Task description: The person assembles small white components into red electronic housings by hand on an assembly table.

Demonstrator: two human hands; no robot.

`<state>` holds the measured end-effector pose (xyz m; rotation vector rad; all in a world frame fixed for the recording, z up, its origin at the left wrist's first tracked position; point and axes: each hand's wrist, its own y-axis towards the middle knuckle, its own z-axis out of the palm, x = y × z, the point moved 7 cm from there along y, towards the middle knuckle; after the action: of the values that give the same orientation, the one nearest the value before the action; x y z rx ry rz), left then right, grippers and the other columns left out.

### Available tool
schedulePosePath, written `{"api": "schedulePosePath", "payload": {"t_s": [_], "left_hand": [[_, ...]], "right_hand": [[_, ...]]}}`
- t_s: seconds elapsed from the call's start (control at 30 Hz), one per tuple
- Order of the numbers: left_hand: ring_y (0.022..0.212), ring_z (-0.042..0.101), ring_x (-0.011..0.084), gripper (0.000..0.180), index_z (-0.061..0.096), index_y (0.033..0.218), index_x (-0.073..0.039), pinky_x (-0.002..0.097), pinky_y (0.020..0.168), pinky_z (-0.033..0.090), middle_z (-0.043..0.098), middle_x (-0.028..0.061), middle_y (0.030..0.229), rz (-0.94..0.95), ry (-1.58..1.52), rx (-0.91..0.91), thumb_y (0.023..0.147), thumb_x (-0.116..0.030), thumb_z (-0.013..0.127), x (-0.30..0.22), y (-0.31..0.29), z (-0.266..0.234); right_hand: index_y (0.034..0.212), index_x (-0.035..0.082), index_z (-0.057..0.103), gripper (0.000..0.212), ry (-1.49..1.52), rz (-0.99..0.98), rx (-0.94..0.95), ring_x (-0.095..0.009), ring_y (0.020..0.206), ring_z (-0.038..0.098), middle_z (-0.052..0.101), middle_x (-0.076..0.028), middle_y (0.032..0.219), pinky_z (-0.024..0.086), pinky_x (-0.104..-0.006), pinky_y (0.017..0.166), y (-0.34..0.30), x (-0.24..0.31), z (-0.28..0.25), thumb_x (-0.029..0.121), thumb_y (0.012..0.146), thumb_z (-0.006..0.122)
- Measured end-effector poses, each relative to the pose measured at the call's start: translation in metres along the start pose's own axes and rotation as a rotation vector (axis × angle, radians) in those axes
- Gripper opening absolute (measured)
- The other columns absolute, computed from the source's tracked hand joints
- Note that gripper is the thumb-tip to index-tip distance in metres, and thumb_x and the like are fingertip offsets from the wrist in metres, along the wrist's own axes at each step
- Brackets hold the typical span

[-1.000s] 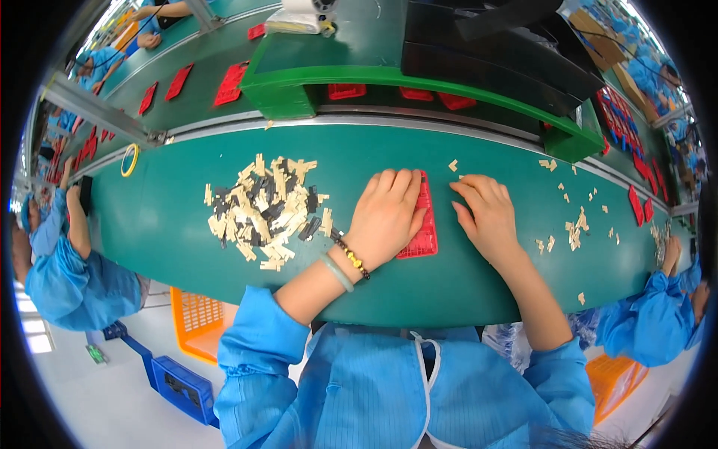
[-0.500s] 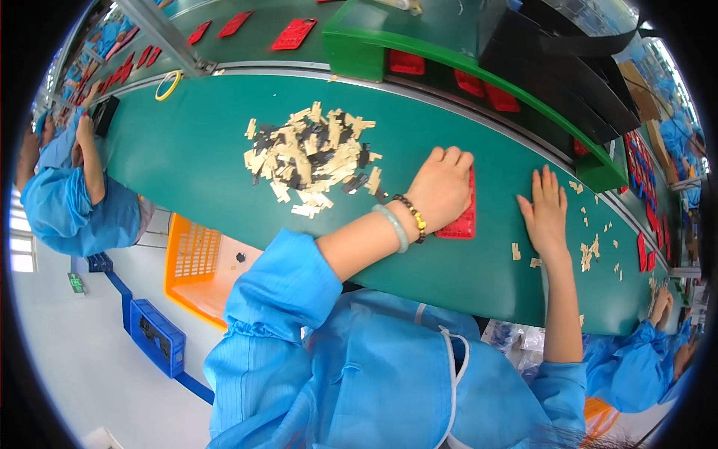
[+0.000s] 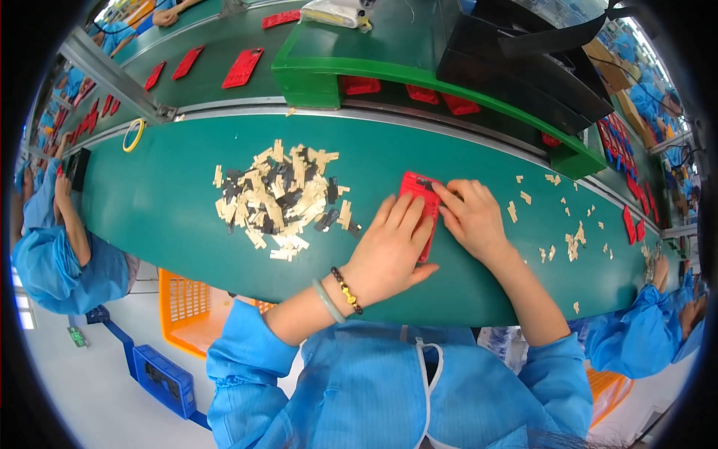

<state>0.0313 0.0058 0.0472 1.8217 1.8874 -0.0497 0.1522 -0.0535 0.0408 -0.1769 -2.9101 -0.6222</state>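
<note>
A red phone-shaped case (image 3: 430,217) lies on the green table in front of me, slightly tilted. My left hand (image 3: 393,243) rests across its left side, fingers stretched over its face and thumb apart near its lower end. At the top of the case sits a small black piece (image 3: 425,184), and the bent fingers of my right hand (image 3: 476,221) close on it from the right. Their tips partly cover that piece. To the left spreads a loose pile of cream and black strips (image 3: 273,196).
Cream scraps (image 3: 576,241) lie scattered on the right. A yellow tape ring (image 3: 134,135) is at the far left. A green raised shelf (image 3: 314,86) stands behind, bearing a black box (image 3: 523,71). More red cases (image 3: 243,68) lie beyond the rail. Co-workers sit at both sides.
My left hand has gone from a closed shape to stretched fingers on the case. My right hand has moved left from the table onto the case's top. The view has shifted.
</note>
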Motion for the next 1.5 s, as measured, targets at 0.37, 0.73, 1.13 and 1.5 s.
{"api": "schedulePosePath", "payload": {"t_s": [0.37,0.73,1.13,1.5], "left_hand": [[0.111,0.060,0.0353,0.042,0.059,0.114,0.006,0.0429,0.098,0.048,0.060,0.0262,0.119,0.286,0.408,-0.011,0.079,-0.017,0.055,-0.023,-0.017,-0.007],[0.104,0.060,0.0330,0.046,0.055,0.119,-0.003,0.0396,0.087,0.051,0.061,0.0145,0.117,-0.207,0.730,-0.339,0.075,-0.006,0.070,0.158,-0.011,-0.187],[0.082,0.060,0.0276,0.016,0.060,0.084,-0.003,0.0363,0.072,0.048,0.061,0.0102,0.085,-0.291,-0.070,0.157,0.075,-0.006,0.073,0.180,0.010,-0.059],[0.072,0.059,0.0064,0.015,0.055,0.090,-0.001,0.0202,0.059,0.049,0.060,0.0010,0.083,-0.493,-0.947,-0.068,0.084,0.006,0.067,0.111,0.041,-0.067]], "right_hand": [[0.108,0.004,0.066,0.027,0.287,0.140,0.116,-0.026,0.094,0.057,0.058,-0.008,0.103,0.045,-0.0374,0.080,0.018,-0.023,-0.001,0.009,0.082,0.065],[0.125,0.009,0.058,0.041,-0.079,0.127,-0.204,-0.033,0.121,0.050,0.052,-0.013,0.133,0.035,-0.0444,0.107,0.129,-0.078,0.058,0.012,0.085,0.062],[0.094,0.010,0.062,0.026,0.020,-0.204,0.010,-0.024,0.100,0.054,0.057,-0.006,0.099,0.040,-0.0421,0.096,0.006,0.016,-0.003,0.018,0.072,0.075],[0.105,0.012,0.064,0.037,0.396,0.096,0.030,-0.024,0.105,0.054,0.058,-0.006,0.110,0.041,-0.0409,0.093,-0.001,0.014,-0.018,0.028,0.074,0.076]]}}
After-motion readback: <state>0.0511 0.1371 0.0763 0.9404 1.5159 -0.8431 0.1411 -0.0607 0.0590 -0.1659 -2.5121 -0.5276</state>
